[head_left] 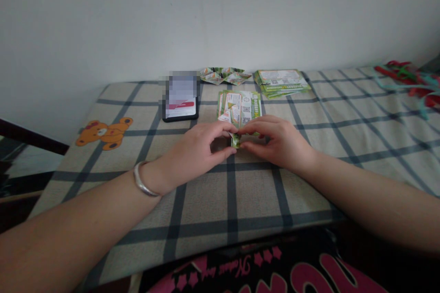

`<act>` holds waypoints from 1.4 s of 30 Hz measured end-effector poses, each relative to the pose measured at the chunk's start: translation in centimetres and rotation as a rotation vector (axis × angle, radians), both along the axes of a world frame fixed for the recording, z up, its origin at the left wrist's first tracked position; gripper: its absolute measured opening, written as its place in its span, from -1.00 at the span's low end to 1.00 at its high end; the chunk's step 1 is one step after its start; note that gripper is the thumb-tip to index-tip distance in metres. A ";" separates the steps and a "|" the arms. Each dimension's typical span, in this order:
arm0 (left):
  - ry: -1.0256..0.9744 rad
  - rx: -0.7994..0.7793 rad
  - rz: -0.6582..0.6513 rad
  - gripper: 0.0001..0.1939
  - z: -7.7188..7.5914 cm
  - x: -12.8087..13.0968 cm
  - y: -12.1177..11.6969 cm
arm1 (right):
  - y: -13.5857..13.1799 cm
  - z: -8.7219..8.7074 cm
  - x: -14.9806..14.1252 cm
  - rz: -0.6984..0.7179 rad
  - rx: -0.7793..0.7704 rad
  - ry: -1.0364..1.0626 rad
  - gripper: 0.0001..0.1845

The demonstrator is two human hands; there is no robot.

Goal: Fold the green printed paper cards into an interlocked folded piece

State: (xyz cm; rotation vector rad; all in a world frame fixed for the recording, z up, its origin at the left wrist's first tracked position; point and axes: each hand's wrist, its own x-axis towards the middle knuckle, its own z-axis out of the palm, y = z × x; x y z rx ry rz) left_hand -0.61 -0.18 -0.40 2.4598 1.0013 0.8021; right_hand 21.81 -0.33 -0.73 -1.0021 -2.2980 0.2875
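Between my fingertips is a small folded piece of green and white printed paper [235, 140]. My left hand [206, 143] pinches it from the left with thumb and forefinger. From the right, my right hand [280, 139] pinches the same piece, and the two hands' fingertips nearly meet. Just beyond them lies a small pile of green printed cards [245, 105], its near edge partly hidden by my hands. A folded, triangular paper bit [228, 111] seems to rest on that pile.
A phone [181, 96] with a blurred screen lies at the back left. Several folded paper pieces [225, 75] sit by the wall, with a stack of cards [283, 83] to their right. A bear cutout [104, 133] lies left; red and green strips [409, 82] lie far right on the checked tablecloth [202, 210].
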 end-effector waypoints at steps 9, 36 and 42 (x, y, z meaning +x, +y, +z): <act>0.077 0.066 0.011 -0.70 -0.2 -0.1 0.0 | -0.1 0.0 0.1 -0.027 0.017 -0.091 -0.75; 0.252 0.538 0.175 -0.85 0.4 -0.7 0.0 | -0.3 0.2 -0.1 -0.163 0.062 0.035 -0.90; 0.123 0.549 0.130 -0.86 0.4 -0.7 0.5 | -0.1 0.0 -0.1 -0.121 0.028 0.107 -0.91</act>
